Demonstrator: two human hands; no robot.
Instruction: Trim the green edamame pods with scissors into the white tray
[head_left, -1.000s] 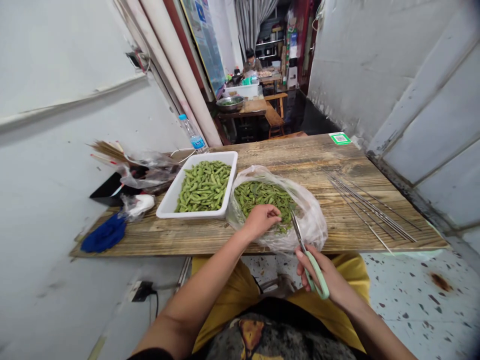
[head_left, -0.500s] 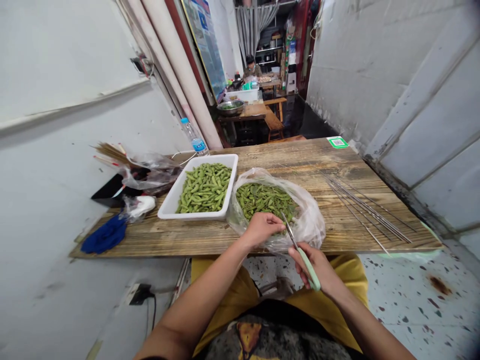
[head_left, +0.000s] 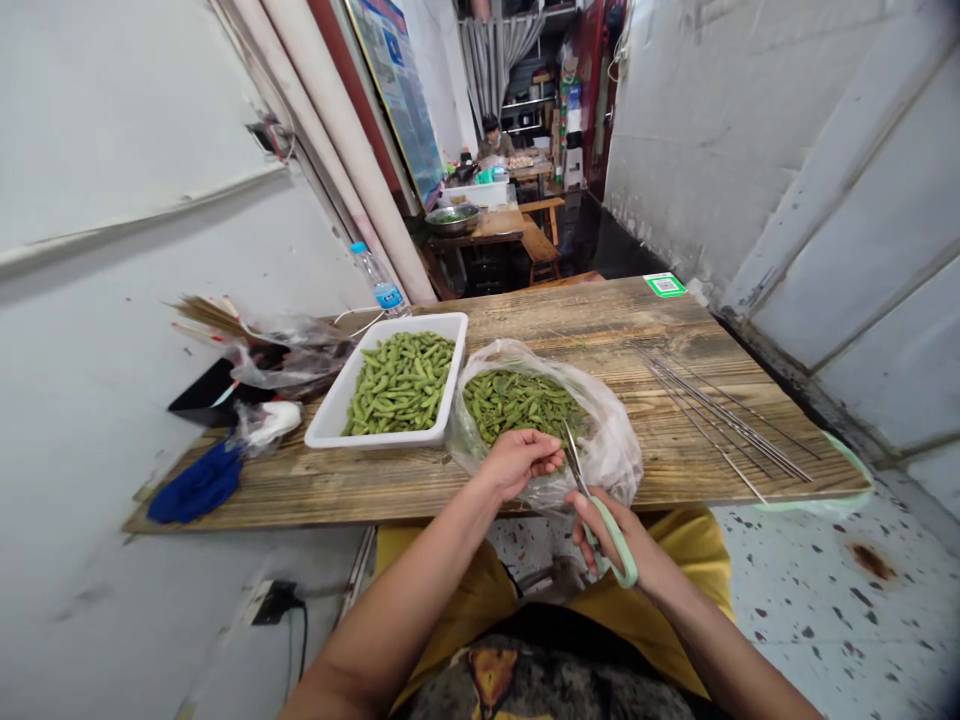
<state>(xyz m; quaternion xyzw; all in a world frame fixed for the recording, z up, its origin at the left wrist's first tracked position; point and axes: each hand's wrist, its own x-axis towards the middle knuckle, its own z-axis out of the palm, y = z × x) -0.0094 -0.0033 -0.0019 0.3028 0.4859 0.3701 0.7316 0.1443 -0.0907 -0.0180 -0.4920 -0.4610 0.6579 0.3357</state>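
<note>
My right hand (head_left: 611, 535) grips scissors (head_left: 576, 468) with pale green handles, their blades slightly apart and pointing away from me. Just left of the blades is my left hand (head_left: 523, 462), its thumb and fingers pinched together. Whatever they hold, if anything, is too small or hidden to make out. Both hands are over the near side of a clear plastic bag (head_left: 616, 432), which lies open with green soybean pods (head_left: 517, 400) inside. Beside the bag on the left, a white tray (head_left: 322, 428) holds a heap of more pods (head_left: 405, 382).
Several metal skewers (head_left: 720, 415) lie on the right of the wooden table (head_left: 592, 310). A blue cloth (head_left: 196, 482), a black container (head_left: 214, 390) and a water bottle (head_left: 384, 285) are at the left. Farther back, a person (head_left: 493, 142) sits at another table.
The scissor blades have opened a little and the handles have spread. My left fingers have drawn slightly away from the blades. The whole view has shifted a little.
</note>
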